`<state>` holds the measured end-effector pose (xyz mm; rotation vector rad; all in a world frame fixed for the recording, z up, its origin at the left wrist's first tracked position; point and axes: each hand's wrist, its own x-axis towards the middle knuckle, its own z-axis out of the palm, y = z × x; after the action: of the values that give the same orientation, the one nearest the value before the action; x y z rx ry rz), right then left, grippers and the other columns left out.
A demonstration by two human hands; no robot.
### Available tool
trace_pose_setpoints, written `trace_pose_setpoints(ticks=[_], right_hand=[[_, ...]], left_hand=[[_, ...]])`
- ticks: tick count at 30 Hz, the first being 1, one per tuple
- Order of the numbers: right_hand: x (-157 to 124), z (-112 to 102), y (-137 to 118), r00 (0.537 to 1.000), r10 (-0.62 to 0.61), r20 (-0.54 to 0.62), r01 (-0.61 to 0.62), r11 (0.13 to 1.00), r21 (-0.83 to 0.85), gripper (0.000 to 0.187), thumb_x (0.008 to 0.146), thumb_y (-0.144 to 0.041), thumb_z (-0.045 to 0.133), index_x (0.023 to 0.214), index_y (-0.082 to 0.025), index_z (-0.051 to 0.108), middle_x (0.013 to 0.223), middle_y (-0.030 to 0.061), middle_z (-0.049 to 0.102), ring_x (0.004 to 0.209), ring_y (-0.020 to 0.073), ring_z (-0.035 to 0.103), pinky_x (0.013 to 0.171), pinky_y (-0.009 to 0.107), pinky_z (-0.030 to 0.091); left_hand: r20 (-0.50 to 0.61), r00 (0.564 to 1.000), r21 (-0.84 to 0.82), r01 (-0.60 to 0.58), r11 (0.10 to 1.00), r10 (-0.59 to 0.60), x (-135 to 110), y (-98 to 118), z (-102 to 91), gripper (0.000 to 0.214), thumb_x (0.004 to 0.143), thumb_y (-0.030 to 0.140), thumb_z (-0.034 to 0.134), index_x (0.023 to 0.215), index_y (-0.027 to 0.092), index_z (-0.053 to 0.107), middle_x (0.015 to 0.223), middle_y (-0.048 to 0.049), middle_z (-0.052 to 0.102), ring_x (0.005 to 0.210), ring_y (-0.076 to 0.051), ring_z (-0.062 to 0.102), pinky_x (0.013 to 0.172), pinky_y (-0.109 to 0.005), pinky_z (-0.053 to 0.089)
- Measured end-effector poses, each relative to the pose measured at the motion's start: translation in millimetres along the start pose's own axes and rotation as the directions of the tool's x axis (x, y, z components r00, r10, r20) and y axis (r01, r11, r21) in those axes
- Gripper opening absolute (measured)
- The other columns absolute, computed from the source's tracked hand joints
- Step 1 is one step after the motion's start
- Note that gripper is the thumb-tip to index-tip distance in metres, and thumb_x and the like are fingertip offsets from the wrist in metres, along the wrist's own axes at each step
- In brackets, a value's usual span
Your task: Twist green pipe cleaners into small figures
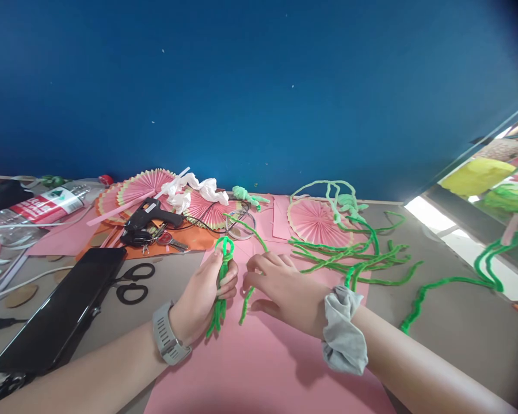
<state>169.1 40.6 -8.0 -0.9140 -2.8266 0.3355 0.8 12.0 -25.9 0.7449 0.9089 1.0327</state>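
Observation:
My left hand is closed around a bunch of bright green pipe cleaners. A small loop stands above its fist, and the loose ends hang below. Just to the right, my right hand has its fingers curled over a single green pipe cleaner, which shows above and below the fingers. Where exactly the fingertips meet it is partly hidden. Pink paper lies under both hands. More green pipe cleaners are spread out beyond my right wrist.
To the left lie a black phone, scissors, a black glue gun, keys and a plastic bottle. Pleated pink paper fans rest along the blue wall. A long green strand trails off at right.

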Motion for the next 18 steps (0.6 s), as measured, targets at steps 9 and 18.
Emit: trace_pose_setpoints(ticks=[9, 18], right_hand=[[5.7, 4.4, -0.9, 0.998, -0.042, 0.045, 0.036, 0.991, 0.128, 0.008, 0.084, -0.015, 0.047, 0.082, -0.019, 0.054, 0.074, 0.0026, 0.061, 0.066, 0.0152, 0.055, 0.061, 0.027, 0.043], [2.9, 0.1, 2.2, 0.968, -0.067, -0.242, 0.1, 0.987, 0.125, 0.015, 0.086, -0.013, 0.041, 0.091, -0.02, 0.053, 0.076, 0.0032, 0.06, 0.069, 0.0146, 0.053, 0.059, 0.025, 0.04]], left_hand=[[0.067, 0.997, -0.093, 0.037, 0.995, -0.03, -2.0, 2.6, 3.2, 0.05, 0.087, 0.053, 0.025, 0.056, 0.016, 0.041, 0.048, 0.0053, 0.028, 0.042, -0.006, 0.023, 0.041, -0.018, 0.03], [0.028, 0.999, -0.164, -0.009, 0.986, 0.014, -2.9, 7.2, 5.9, 0.03, 0.087, 0.042, 0.036, 0.07, 0.018, 0.042, 0.065, 0.0046, 0.034, 0.048, -0.006, 0.024, 0.044, -0.015, 0.029]])
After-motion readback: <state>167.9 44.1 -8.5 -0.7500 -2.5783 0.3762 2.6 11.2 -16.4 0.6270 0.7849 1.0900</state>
